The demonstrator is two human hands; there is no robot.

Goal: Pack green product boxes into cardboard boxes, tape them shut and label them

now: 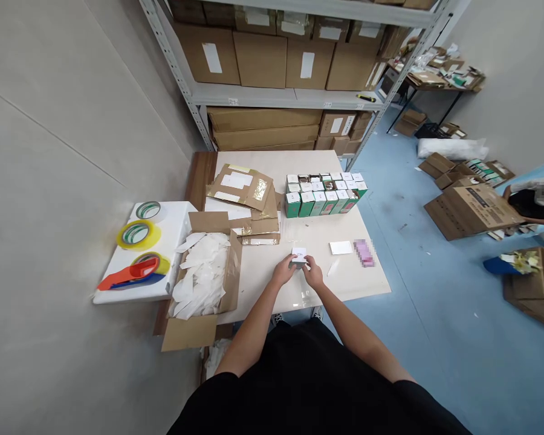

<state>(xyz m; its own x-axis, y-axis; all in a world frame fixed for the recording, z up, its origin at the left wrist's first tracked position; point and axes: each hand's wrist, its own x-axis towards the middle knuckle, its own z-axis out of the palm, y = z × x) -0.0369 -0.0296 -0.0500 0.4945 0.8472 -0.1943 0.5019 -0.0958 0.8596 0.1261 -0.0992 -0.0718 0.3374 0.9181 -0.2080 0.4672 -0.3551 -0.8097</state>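
Near the front of the table, a small box (298,253) with a white top and a darker lower part is held between my two hands. My left hand (283,270) grips its left side, fingers closed against it. On the opposite side my right hand (313,272) pinches the box. Clear tape (304,296) appears to run along the tabletop just below. To the right lie a white card or flat box (340,248), a thin white strip (332,267) and a pixelated pink item (364,253). Rows of green and white small boxes (320,204) stand farther back.
Left of my hands is an open carton (232,275) full of white paper strips. Tape rolls (138,234) and a red tape dispenser (127,275) sit on a white block. Flattened cardboard (241,186) lies behind. A loaded shelf (272,95) borders the table; a person (532,202) is far right.
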